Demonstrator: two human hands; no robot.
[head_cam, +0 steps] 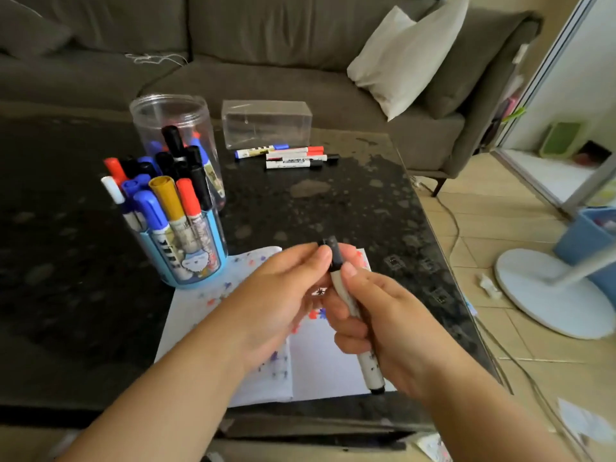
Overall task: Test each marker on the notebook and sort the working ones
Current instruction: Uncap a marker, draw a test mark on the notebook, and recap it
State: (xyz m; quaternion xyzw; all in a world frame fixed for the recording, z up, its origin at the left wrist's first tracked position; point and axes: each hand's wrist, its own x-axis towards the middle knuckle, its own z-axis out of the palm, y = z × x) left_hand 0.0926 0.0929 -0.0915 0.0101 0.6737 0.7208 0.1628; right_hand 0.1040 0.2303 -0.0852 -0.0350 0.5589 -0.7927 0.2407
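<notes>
Dark table (333,201) under both hands: the right hand (376,328) grips a marker (350,305) by its barrel, long axis running up and away, over the notebook (320,361). Left hand (283,295) pinches its black cap (333,253) at the far end — likely pulling along that axis — with the cup (186,251) just left.

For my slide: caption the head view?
Both hands grip a black-capped marker above the scribbled notebook.

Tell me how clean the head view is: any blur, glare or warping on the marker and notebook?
Head view: the black marker held by both hands is fairly sharp, its cap slightly smeared; the notebook scribbles are soft; daylight from the right washes out the doorway; wide-angle bending curves the table edges and sofa.
</notes>
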